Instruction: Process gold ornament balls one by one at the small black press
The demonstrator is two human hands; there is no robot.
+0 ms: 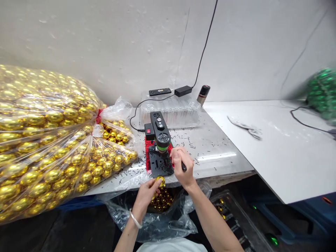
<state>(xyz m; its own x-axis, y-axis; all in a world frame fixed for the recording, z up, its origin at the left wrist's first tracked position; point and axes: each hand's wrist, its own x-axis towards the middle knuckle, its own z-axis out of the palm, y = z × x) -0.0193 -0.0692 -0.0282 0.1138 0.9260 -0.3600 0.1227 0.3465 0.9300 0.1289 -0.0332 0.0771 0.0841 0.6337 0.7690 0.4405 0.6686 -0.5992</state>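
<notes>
My left hand (148,194) pinches a shiny gold ball (160,181) between thumb and fingertips, just in front of the black base plate (157,169). Wrapped in a fist, my right hand (183,164) grips a tool with a black handle (183,167); its far end is mostly hidden by the fingers. Behind both hands stands a small black machine (160,129) with round fan grilles, a red switch and a green ring at its lower end. A red mat (147,154) lies under it. Below my left hand, gold balls (162,201) fill an open clear plastic bag (154,229).
Large clear bags of gold balls (39,140) crowd the left. A clear plastic case (170,113) bears a power adapter (183,91); a dark bottle (203,95) stands beside it. Small black bits litter the table (210,147). Right lie a pale strap (245,126) and green balls (322,92).
</notes>
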